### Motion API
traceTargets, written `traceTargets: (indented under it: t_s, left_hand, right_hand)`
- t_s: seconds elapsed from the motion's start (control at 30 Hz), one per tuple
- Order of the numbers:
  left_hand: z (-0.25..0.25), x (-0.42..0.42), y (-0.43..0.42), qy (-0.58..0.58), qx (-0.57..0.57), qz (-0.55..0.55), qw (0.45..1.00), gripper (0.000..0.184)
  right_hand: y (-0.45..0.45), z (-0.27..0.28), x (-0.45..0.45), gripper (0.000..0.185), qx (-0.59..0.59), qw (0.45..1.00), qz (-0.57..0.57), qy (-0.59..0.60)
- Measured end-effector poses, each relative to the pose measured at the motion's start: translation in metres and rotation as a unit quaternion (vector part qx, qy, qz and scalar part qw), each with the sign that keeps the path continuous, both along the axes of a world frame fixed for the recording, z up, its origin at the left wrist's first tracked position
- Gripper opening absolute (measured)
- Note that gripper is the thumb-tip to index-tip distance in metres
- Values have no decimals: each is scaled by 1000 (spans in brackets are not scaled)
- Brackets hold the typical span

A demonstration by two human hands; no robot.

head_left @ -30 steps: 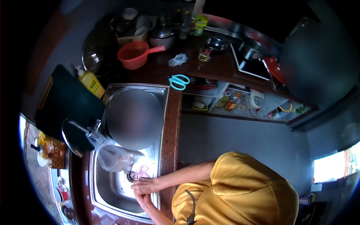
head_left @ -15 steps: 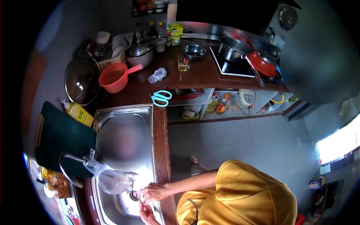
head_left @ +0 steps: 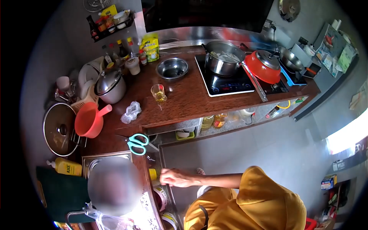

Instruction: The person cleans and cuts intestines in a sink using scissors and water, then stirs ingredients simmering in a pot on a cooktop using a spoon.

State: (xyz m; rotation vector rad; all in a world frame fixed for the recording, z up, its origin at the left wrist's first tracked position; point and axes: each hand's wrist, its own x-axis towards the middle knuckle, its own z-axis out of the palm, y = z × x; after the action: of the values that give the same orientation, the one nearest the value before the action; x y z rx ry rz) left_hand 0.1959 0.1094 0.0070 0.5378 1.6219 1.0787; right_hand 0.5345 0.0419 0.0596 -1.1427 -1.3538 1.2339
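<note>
My right hand (head_left: 177, 178) is just off the front edge of the sink counter, with its fingers curled in. Whatever they grip, if anything, is hidden. Close to its fingertips a yellow object (head_left: 153, 174) shows below the counter edge, with round containers (head_left: 160, 198) under it. My left hand is out of the frame. On the counter corner lie scissors with turquoise handles (head_left: 138, 144). A blurred patch covers most of the metal sink (head_left: 109, 156), and the faucet (head_left: 76, 213) is partly cut off at the bottom.
A red dipper (head_left: 89, 119), a crumpled plastic bag (head_left: 131, 112), a glass mug with yellow liquid (head_left: 158, 93) and a steel bowl (head_left: 172, 68) stand along the counter. A steel pot (head_left: 223, 61) sits on the induction cooker (head_left: 230, 87). A yellow AXE bottle (head_left: 68, 167) is by the sink.
The view has swung, so the stove counter appears nearer and the sink lower. My right hand has left the sink for the space before the counter edge. My left hand has gone out of view.
</note>
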Motion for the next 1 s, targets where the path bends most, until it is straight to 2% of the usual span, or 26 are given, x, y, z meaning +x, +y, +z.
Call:
traceTargets:
  t_s: [0.07,0.1,0.13,0.17,0.2,0.23,0.27,0.3,0.33,0.37,0.4,0.57,0.67,0.73,0.8,0.87,0.93,1.0]
  left_hand:
    - [6,0,5,40,14,11,999,19]
    - [8,-9,2,56,21,24,998,19]
    - [10,-24,-7,77,26,40,996,19]
    - [8,-47,-18,97,30,56,993,20]
    - [11,-66,-34,116,28,75,990,20]
    - [9,-85,-48,133,27,92,986,20]
    - [9,-101,-68,147,23,121,981,20]
    - [7,-114,-87,158,14,151,976,20]
    - [2,-124,-105,161,6,182,970,20]
    - [-3,-132,-119,164,-1,208,964,21]
    - [-9,-138,-131,162,-10,233,959,21]
    - [-66,-166,-169,105,-27,277,955,23]
    - [-72,-170,-170,84,-39,287,953,26]
    - [-59,-186,-160,75,-25,224,971,30]
    - [-4,-186,-135,128,-19,178,975,35]
    - [43,-192,-118,39,74,175,981,37]
    - [61,-201,-104,-70,201,159,964,37]
    - [54,-207,-90,-154,249,146,945,43]
  right_hand:
    - [23,23,5,3,139,984,0,-110]
    - [28,41,4,8,112,994,15,-6]
    - [35,49,3,9,125,991,37,-13]
    - [42,53,0,11,93,993,57,52]
    - [47,47,-7,10,132,987,48,74]
    - [51,45,-8,12,116,989,84,43]
    - [45,81,-4,12,94,992,77,-11]
    - [53,60,-10,11,-2,989,144,12]
    - [55,31,-20,10,14,990,142,4]
    - [54,24,-22,11,-37,983,173,-57]
    - [56,17,-25,11,-36,971,224,-82]
    - [67,11,-73,8,33,937,299,-176]
    - [88,26,-112,6,34,929,328,-166]
    - [110,56,-141,6,38,912,377,-155]
    - [129,106,-172,8,-38,910,409,-65]
    - [143,143,-200,11,11,887,456,76]
    - [159,150,-231,13,33,802,545,242]
    - [166,121,-272,15,-121,728,596,317]
